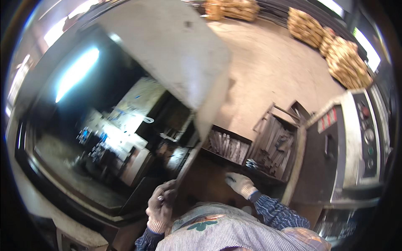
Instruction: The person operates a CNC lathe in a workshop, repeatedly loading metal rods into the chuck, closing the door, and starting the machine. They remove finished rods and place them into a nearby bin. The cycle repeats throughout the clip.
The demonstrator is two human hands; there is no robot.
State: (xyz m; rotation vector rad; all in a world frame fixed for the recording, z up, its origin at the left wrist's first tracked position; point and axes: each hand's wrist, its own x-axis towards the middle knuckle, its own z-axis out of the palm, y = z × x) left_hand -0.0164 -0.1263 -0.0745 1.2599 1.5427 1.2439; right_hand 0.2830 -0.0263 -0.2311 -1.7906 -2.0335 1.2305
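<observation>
Door edge (184,167) dark, thin, gripped by left hand (160,206) fingers; gloved right hand (239,184) fingers loosely open above metal bars (228,146).

Factory workshop: machine control panel (368,138), stacked metal bars (228,146).

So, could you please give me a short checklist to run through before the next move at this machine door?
1. Left hand grips the edge of the grey machine door: ok, gloved fingers are wrapped around the lower edge.
2. Right hand is free: ok, it holds nothing and reaches toward the tray of metal bars.
3. Both hands gloved: ok.
4. Door drawn back from the machine interior: ok, the lit chamber shows.
5. Workpiece seated inside: cannot tell, too blurred.
6. State of the control panel at right: cannot tell, buttons too small to read.
</observation>
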